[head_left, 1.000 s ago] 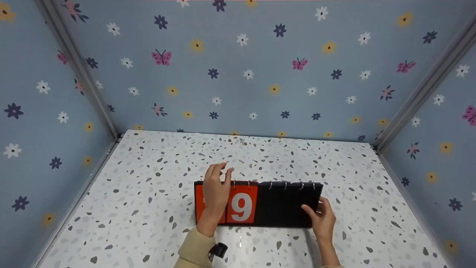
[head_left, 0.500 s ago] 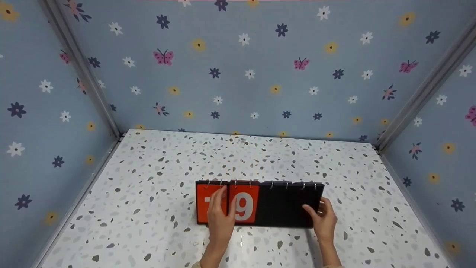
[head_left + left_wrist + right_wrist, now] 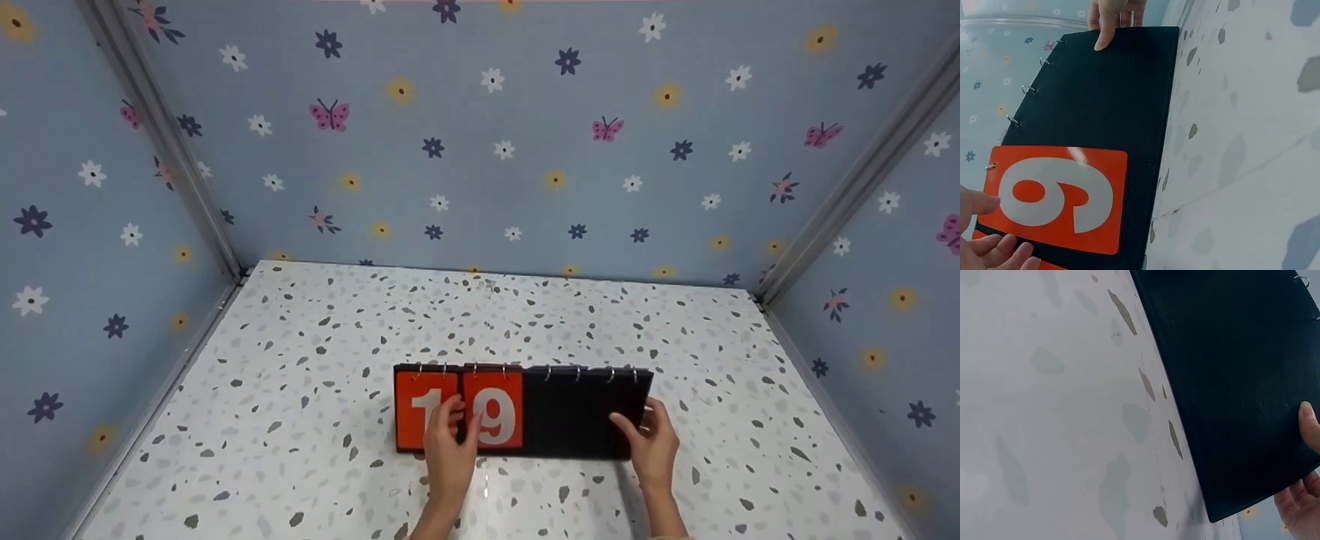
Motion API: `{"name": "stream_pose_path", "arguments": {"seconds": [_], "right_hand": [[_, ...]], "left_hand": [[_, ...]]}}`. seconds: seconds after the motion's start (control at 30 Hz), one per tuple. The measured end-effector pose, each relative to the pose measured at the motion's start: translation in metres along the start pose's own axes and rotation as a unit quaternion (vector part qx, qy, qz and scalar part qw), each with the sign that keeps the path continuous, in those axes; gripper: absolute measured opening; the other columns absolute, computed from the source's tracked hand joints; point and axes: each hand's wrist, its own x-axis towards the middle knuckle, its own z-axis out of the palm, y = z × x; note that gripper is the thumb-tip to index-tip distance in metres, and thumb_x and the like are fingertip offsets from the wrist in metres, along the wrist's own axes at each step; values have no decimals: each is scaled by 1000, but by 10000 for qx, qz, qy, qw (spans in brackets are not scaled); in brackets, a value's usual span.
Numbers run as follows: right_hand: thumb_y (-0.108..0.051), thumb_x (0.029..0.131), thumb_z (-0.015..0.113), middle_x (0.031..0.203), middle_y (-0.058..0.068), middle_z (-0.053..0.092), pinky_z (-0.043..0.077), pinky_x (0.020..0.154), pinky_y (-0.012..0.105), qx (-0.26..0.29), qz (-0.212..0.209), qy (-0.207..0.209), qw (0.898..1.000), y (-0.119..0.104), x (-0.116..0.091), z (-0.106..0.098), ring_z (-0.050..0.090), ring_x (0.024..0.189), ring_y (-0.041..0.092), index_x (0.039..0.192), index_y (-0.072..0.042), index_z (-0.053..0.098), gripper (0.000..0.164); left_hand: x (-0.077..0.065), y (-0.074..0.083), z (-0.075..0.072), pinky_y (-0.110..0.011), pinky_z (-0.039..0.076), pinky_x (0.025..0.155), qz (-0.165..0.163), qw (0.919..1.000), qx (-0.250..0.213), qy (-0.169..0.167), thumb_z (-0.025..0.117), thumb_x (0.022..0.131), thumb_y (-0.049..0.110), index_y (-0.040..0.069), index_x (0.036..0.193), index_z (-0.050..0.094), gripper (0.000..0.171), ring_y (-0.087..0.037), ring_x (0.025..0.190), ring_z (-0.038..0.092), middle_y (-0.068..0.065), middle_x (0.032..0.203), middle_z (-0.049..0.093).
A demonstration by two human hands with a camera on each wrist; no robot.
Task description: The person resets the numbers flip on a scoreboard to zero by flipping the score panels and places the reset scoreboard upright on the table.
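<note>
A black flip scoreboard (image 3: pixel 574 412) with metal rings along its top edge stands on the speckled table. Its left half bears an orange card with a white 1 (image 3: pixel 409 430) and an orange card with a white 9 (image 3: pixel 511 411); the right half shows plain black. My right hand (image 3: pixel 654 444) grips the right end, thumb (image 3: pixel 1309 424) on the front and fingers behind. In front of the two cards is my left hand (image 3: pixel 451 457), thumb and fingers apart with nothing between them. It covers part of the 1. In the left wrist view its fingertips (image 3: pixel 1008 250) are right by the 9 card.
The speckled white table (image 3: pixel 300 390) spreads around the scoreboard. Blue flowered panels stand behind (image 3: pixel 480 112) and on both sides, with grey metal posts (image 3: pixel 161 135) in the corners.
My left hand has come down from the scoreboard's top edge to the lower front of the cards, uncovering more of the 1. The right hand keeps its grip on the right end.
</note>
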Motion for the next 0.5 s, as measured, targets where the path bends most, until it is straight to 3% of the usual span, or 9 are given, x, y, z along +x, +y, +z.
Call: {"name": "stream_pose_path", "arguments": {"seconds": [0.27,0.5], "right_hand": [[3,67,76,78,21,61,47,64,18,77,39,12,10000,1,-1,0,57,69,16,98,7,57,36],[3,67,76,78,20,61,47,64,19,16,32,5,10000,0,0,0,57,69,17,99,7,57,37]], "left_hand": [[2,-3,-3,-22,44,56,-333,9980,-518,-108,68,80,8,-1,91,61,16,-14,64,51,-3,75,59],[5,10,-16,-22,43,56,-648,9938,-830,-362,69,79,8,2,98,55,24,-14,61,51,-1,67,62]]}}
